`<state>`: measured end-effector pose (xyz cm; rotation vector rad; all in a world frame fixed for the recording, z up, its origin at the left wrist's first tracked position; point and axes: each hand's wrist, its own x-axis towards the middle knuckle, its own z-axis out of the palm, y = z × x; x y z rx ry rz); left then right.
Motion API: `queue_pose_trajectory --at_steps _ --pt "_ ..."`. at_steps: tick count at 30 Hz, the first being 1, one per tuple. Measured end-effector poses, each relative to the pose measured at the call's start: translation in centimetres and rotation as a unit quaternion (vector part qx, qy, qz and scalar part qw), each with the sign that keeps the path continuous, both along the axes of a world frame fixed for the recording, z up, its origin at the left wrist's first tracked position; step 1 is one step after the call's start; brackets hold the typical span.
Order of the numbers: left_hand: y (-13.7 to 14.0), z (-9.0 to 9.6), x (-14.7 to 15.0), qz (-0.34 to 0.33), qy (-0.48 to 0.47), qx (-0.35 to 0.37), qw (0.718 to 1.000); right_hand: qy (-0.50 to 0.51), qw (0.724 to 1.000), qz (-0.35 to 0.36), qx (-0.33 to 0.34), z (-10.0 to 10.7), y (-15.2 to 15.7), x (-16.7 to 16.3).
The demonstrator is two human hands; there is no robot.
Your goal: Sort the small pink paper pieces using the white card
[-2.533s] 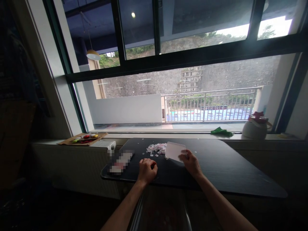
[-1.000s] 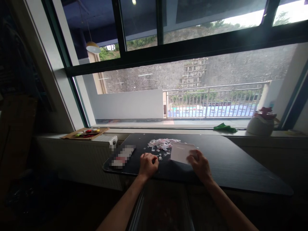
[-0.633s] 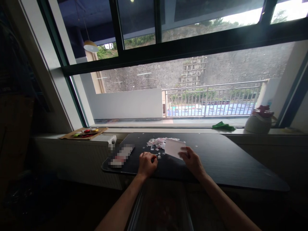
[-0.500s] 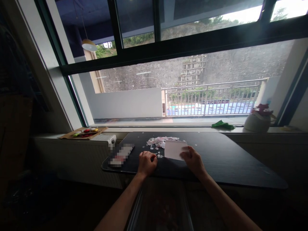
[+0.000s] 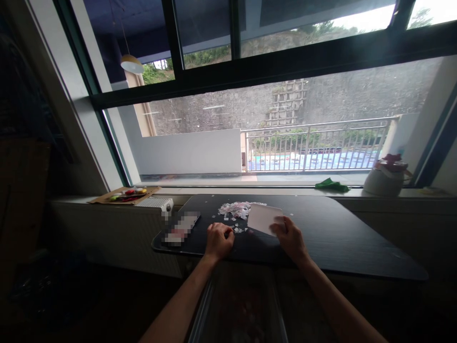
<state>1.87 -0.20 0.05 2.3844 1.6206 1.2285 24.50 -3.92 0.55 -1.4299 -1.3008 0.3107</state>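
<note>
White rectangular card (image 5: 263, 217), pinched in the right hand (image 5: 292, 236), partly hides small white paper scraps (image 5: 233, 209) on a black tabletop (image 5: 342, 238); the left hand (image 5: 219, 239) curls, its hold unclear.

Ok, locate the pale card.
In the head view, the pale card is in the right hand, at the right end of the scrap heap on the black table.

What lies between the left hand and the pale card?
In the head view, small paper scraps lie on the table between the left hand and the pale card.
</note>
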Motion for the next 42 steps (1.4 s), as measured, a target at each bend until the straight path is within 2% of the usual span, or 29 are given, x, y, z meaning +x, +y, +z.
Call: queue_pose_trajectory --at_steps 3,10,13,17,23,29,34,37,42 --pt "-0.10 0.08 0.02 -0.003 0.004 -0.006 1.000 -0.007 1.000 0.002 0.000 0.16 -0.09 -0.03" --pt "-0.26 0.23 0.06 -0.011 0.009 -0.007 1.000 -0.016 0.996 -0.088 0.005 0.66 -0.61 0.12" --pt "-0.27 0.22 0.06 -0.012 0.006 -0.007 1.000 -0.008 0.996 -0.083 0.017 0.68 -0.66 0.18" --pt "-0.29 0.23 0.05 -0.013 0.005 -0.010 1.000 0.006 0.999 -0.042 0.033 0.64 -0.63 0.03" --pt "-0.28 0.23 0.05 -0.009 0.008 -0.010 1.000 -0.002 1.000 -0.010 0.003 0.54 -0.61 0.08" --pt "-0.15 0.02 0.09 -0.010 0.002 -0.008 1.000 -0.012 0.995 -0.084 0.053 0.26 -0.59 0.07" --pt "-0.24 0.16 0.13 -0.005 0.005 -0.013 1.000 -0.013 0.999 0.016 0.046 0.16 -0.14 -0.46" --pt "-0.32 0.27 0.13 -0.004 0.011 -0.015 1.000 -0.019 0.998 0.053 0.026 0.28 0.02 -0.63" --pt "-0.37 0.36 0.11 -0.005 0.014 -0.014 1.000 -0.011 0.995 0.095 0.031 0.36 -0.07 -0.75"
